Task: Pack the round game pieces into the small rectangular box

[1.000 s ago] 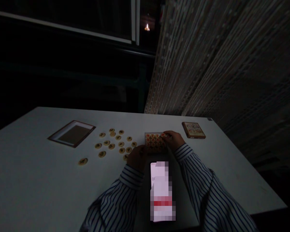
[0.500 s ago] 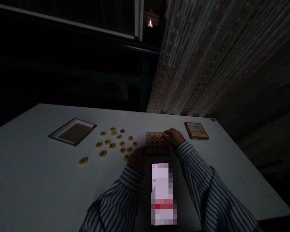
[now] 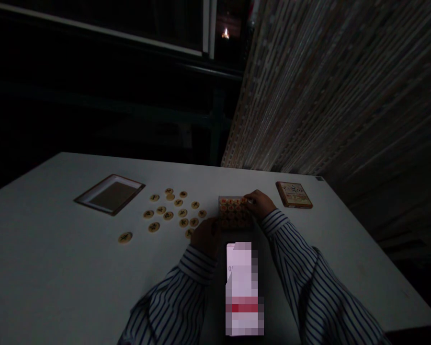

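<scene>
A small tray (image 3: 233,226) in front of me holds rows of round Chinese chess pieces (image 3: 232,208) with red characters. My right hand (image 3: 260,205) is at its far right corner, thumb and fingers closed on a chess piece (image 3: 243,201) at the end of the far row. At the near left corner of the tray, my left hand (image 3: 205,235) is curled against its side; its fingertips are dark and partly hidden. Left of the tray, several loose chess pieces (image 3: 168,215) with dark characters lie scattered, one of them (image 3: 189,233) partly behind my left hand.
A phone (image 3: 242,282) with a lit, blurred screen lies between my forearms. An open, shallow box part (image 3: 111,212) rests at the far left of the white table (image 3: 75,282). A printed box lid (image 3: 294,195) lies at the right. Behind hangs a string curtain (image 3: 290,96).
The chess piece under my right fingers sits lower, level with its row in the tray. My left hand stays at the tray's corner. The whole view has shifted slightly.
</scene>
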